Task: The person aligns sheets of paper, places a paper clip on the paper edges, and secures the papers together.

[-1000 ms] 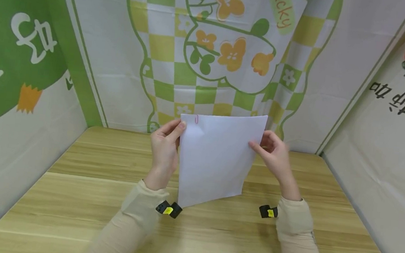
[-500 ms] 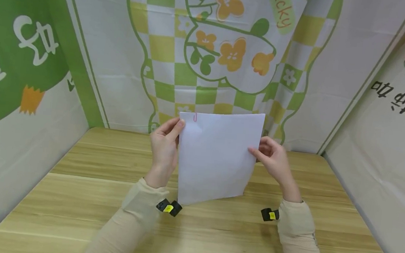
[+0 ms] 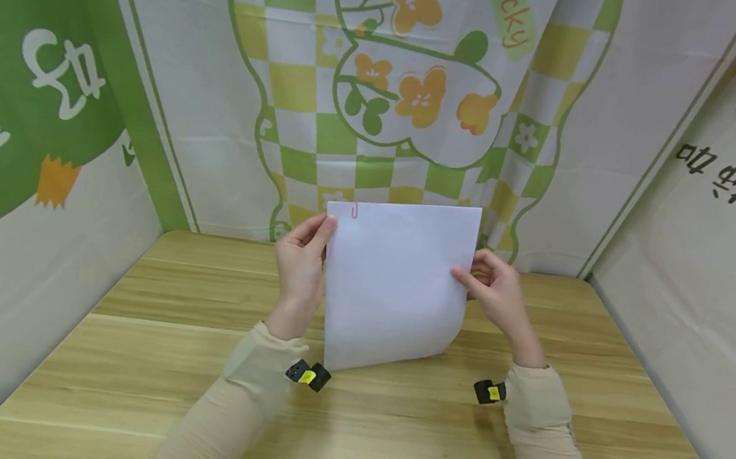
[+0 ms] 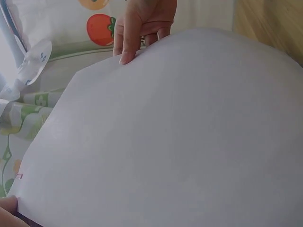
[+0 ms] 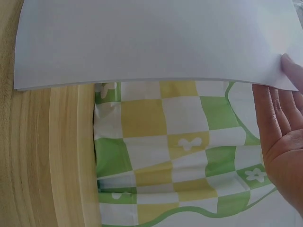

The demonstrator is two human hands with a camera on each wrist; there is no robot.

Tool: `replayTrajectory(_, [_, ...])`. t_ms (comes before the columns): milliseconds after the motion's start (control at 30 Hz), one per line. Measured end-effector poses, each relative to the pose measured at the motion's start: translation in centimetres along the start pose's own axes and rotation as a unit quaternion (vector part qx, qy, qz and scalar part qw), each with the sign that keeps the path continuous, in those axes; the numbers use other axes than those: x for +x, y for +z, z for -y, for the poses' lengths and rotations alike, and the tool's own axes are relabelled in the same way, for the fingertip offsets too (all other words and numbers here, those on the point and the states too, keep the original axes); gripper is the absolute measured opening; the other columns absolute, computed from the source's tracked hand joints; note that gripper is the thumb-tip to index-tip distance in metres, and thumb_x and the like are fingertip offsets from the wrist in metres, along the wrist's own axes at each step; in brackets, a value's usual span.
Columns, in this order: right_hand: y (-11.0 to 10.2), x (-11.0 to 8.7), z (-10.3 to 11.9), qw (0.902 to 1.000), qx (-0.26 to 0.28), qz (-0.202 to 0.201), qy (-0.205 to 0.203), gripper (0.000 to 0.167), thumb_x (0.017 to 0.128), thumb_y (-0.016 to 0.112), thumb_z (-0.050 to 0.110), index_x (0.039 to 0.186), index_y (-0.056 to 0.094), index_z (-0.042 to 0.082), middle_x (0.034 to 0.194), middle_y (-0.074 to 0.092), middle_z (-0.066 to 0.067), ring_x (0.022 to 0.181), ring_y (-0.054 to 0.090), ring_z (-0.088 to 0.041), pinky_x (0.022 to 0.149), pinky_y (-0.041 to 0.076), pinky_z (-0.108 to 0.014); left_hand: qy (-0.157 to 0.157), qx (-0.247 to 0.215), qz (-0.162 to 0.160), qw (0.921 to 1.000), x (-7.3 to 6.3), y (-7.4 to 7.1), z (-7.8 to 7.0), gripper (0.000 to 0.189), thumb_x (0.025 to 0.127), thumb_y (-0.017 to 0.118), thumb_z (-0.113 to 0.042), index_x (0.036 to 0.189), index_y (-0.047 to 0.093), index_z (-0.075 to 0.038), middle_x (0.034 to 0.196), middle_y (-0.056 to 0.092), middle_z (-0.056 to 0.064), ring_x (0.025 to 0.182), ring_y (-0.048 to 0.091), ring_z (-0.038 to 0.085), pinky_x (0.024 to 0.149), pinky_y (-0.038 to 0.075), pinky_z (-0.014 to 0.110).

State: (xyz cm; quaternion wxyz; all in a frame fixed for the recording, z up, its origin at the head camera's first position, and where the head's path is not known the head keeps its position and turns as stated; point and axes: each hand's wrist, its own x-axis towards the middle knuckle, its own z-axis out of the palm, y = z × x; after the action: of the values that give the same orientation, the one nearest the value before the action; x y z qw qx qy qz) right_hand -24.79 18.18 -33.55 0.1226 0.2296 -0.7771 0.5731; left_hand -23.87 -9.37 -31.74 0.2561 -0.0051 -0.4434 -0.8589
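A thin stack of white paper is held up over the table, its blank face toward me. A pink paper clip sits on its top edge near the upper left corner. My left hand pinches the left edge just below that corner, thumb in front. Halfway down the right edge, my right hand pinches the paper between its thumb in front and fingers behind. The lower right part of the paper bows in a curve. In the left wrist view, the clip shows close to the left thumb.
The wooden table spreads beneath the hands. A checkered green and yellow curtain hangs behind it, with printed cloth walls at both sides. A black wrist camera is worn at each cuff.
My right hand has slid a little down the right edge of the paper. The lower right corner now curls more than before. The left hand keeps nearly the same place.
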Motion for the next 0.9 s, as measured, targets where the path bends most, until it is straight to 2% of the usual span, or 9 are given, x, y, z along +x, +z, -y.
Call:
replayTrajectory(67, [0.0,0.1,-0.3,1.0,-0.001,-0.002,0.002,0.019,0.087,0.066,0.004,0.098,0.056,-0.009,0.085,0.07,-0.005,0.066,0.069,-0.01,0.055,0.056,-0.034,-0.002,0.012,-0.003,0.9999,0.0,0.0,0.0,0.011,0.084,0.069,0.0,0.083,0.073,-0.01,0.076,0.07,-0.003,0.069,0.061,0.005,0.062,0.049,0.017])
replayTrajectory(133, [0.1,0.0,-0.2,1.0,-0.004,-0.003,0.006,0.019,0.088,0.066,0.005,0.098,0.056,-0.009,0.086,0.069,-0.011,0.066,0.069,-0.01,0.055,0.056,-0.035,-0.003,0.03,-0.003,0.9995,0.0,-0.1,0.0,0.007,0.084,0.069,-0.001,0.09,0.073,-0.003,0.077,0.07,-0.003,0.07,0.061,0.005,0.063,0.049,0.017])
replayTrajectory(233, [0.1,0.0,0.1,0.9998,-0.019,0.0,0.002,0.02,0.088,0.065,0.006,0.099,0.056,-0.008,0.091,0.069,-0.02,0.066,0.07,-0.013,0.055,0.056,-0.036,0.001,0.074,0.004,0.9972,0.0,-0.4,-0.1,0.02,0.084,0.07,-0.005,0.101,0.069,0.006,0.079,0.069,-0.004,0.073,0.061,0.005,0.065,0.05,0.016])
replayTrajectory(300, [0.2,-0.1,0.6,0.9994,-0.034,0.0,0.0,0.019,0.089,0.064,0.005,0.099,0.056,-0.008,0.094,0.066,-0.029,0.067,0.07,-0.016,0.054,0.056,-0.038,0.005,0.111,0.012,0.9937,0.1,-0.6,-0.3,0.025,0.085,0.07,-0.009,0.104,0.068,0.008,0.081,0.069,-0.004,0.074,0.06,0.005,0.066,0.05,0.017])
replayTrajectory(400, [0.4,-0.1,0.9,0.9986,-0.053,-0.003,0.0,0.02,0.089,0.064,0.007,0.099,0.056,-0.008,0.095,0.067,-0.028,0.068,0.071,-0.019,0.055,0.056,-0.039,0.017,0.168,0.028,0.9852,0.2,-0.9,-0.5,0.025,0.086,0.071,-0.014,0.103,0.07,0.005,0.085,0.068,-0.003,0.076,0.059,0.007,0.067,0.05,0.017])
replayTrajectory(533, [0.6,-0.1,1.0,0.9976,-0.068,-0.011,-0.003,0.02,0.09,0.064,0.008,0.1,0.056,-0.008,0.095,0.067,-0.027,0.068,0.071,-0.02,0.054,0.056,-0.039,0.036,0.219,0.045,0.9741,0.5,-1.2,-0.6,0.025,0.085,0.071,-0.016,0.101,0.071,0.003,0.087,0.069,0.001,0.073,0.059,0.007,0.065,0.049,0.018])
replayTrajectory(700, [0.7,0.3,-0.4,0.9967,-0.08,-0.018,-0.004,0.021,0.09,0.065,0.011,0.1,0.056,-0.005,0.095,0.068,-0.026,0.064,0.069,-0.012,0.05,0.055,-0.032,0.052,0.245,0.054,0.9666,1.0,-1.5,-0.5,0.023,0.085,0.071,-0.014,0.1,0.071,0.004,0.086,0.07,0.005,0.069,0.059,0.006,0.062,0.05,0.018])
replayTrajectory(900, [0.6,0.7,-1.7,0.9966,-0.081,-0.018,0.001,0.026,0.09,0.066,0.022,0.101,0.056,0.0,0.097,0.068,-0.023,0.063,0.068,-0.005,0.048,0.054,-0.032,0.062,0.267,0.068,0.9593,1.5,-1.7,-0.7,0.023,0.086,0.07,-0.016,0.099,0.072,0.002,0.089,0.07,0.012,0.068,0.06,0.006,0.062,0.052,0.019])
